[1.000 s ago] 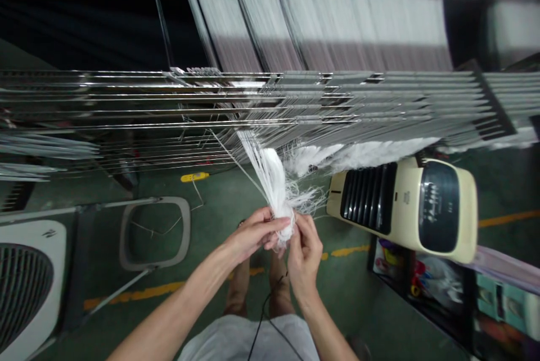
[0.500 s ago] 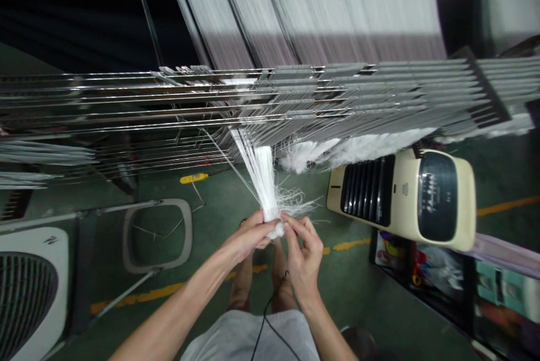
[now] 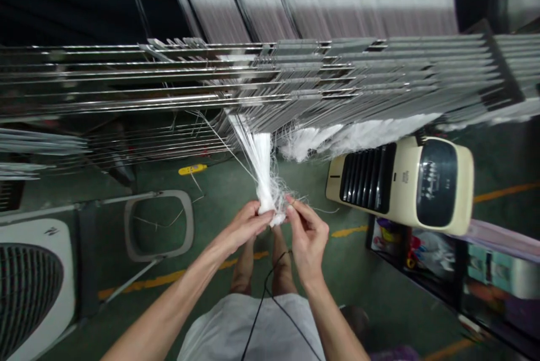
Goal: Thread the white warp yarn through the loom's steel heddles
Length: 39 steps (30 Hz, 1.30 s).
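A bundle of white yarn [image 3: 263, 164] hangs down from the metal heddle bars [image 3: 177, 74] of a loom and gathers into a bunched lower end. My left hand [image 3: 248, 220] is closed round that lower end, thumb across the front. Just right of it, my right hand [image 3: 307, 229] pinches with thumb and forefinger at the loose strands beside the bundle; exactly which strands lie between the fingertips is too fine to see. Frayed thread ends stick out to the right above this hand.
More white yarn tufts [image 3: 320, 139] hang to the right under the bars. A cream air cooler [image 3: 405, 186] stands at right, above an open case of supplies [image 3: 434, 271]. On the left are a grey-white fan housing [image 3: 42, 282], a tubular frame [image 3: 189, 226] and a yellow tool [image 3: 192, 170].
My right hand has moved slightly right and away from my left. The bundle's lower end looks more bunched, with looser strands. The view has shifted a little.
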Each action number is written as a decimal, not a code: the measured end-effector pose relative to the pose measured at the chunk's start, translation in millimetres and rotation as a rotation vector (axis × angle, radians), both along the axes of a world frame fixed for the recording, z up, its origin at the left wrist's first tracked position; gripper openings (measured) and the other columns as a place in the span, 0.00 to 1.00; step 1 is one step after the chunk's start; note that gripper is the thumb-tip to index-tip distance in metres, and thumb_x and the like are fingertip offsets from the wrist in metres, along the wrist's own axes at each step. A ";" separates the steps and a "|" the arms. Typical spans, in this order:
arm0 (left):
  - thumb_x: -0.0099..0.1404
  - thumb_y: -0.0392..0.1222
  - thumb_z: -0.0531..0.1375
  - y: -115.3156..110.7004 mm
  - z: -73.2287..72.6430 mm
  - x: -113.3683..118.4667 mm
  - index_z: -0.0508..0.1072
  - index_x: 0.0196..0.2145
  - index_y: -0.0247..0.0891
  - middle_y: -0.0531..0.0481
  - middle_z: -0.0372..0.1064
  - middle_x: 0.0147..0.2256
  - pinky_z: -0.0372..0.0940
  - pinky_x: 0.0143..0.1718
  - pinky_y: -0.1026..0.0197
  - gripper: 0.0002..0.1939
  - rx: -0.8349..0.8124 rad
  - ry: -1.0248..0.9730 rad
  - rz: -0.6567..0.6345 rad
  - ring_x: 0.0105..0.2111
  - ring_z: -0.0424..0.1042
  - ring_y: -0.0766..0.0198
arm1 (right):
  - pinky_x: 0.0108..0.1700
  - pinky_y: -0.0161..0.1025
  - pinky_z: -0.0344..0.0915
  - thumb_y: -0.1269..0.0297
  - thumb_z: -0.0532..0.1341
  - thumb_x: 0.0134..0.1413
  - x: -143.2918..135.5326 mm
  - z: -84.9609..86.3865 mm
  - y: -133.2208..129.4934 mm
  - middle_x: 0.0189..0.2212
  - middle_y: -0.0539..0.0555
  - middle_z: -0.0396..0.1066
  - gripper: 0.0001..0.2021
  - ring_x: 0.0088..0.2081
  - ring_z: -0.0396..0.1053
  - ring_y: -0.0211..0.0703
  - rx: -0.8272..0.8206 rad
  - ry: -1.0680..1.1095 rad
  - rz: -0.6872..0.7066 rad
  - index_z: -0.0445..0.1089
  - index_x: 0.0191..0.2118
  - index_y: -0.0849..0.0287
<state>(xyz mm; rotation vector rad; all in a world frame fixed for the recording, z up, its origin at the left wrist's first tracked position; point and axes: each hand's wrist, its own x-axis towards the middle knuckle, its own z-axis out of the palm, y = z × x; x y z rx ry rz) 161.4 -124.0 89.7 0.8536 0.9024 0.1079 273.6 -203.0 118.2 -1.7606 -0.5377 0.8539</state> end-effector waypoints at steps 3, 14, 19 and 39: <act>0.59 0.45 0.61 1.0 10.8 -5.8 0.67 0.23 0.32 0.57 0.57 0.15 0.48 0.17 0.70 0.14 0.053 -0.015 0.084 0.15 0.53 0.75 | 0.32 0.36 0.70 0.61 0.62 0.55 -0.8 -12.7 1.6 0.38 0.55 0.77 0.13 0.31 0.72 0.39 -0.008 0.068 -0.033 0.76 0.44 0.58; 0.55 0.37 0.66 -0.1 -14.2 -10.4 0.68 0.39 0.33 0.53 0.68 0.27 0.55 0.17 0.74 0.15 -0.202 -0.251 0.312 0.19 0.63 0.76 | 0.28 0.34 0.71 0.63 0.62 0.54 -14.0 -10.8 3.7 0.40 0.53 0.76 0.12 0.30 0.71 0.37 0.032 0.157 0.068 0.76 0.43 0.58; 0.55 0.36 0.63 3.9 -3.2 -20.3 0.69 0.40 0.33 0.53 0.67 0.26 0.52 0.15 0.73 0.14 -0.225 -0.264 0.162 0.16 0.59 0.76 | 0.27 0.34 0.69 0.60 0.60 0.55 -14.5 -18.3 5.3 0.38 0.54 0.76 0.15 0.25 0.68 0.33 0.004 0.062 0.008 0.74 0.47 0.58; 0.61 0.30 0.52 6.2 6.2 -36.6 0.70 0.34 0.38 0.57 0.58 0.20 0.56 0.25 0.68 0.09 -0.224 -0.053 0.395 0.22 0.58 0.72 | 0.21 0.29 0.62 0.48 0.58 0.51 57.8 -59.1 -150.7 0.25 0.45 0.60 0.17 0.23 0.64 0.32 -0.170 0.134 -0.658 0.63 0.39 0.57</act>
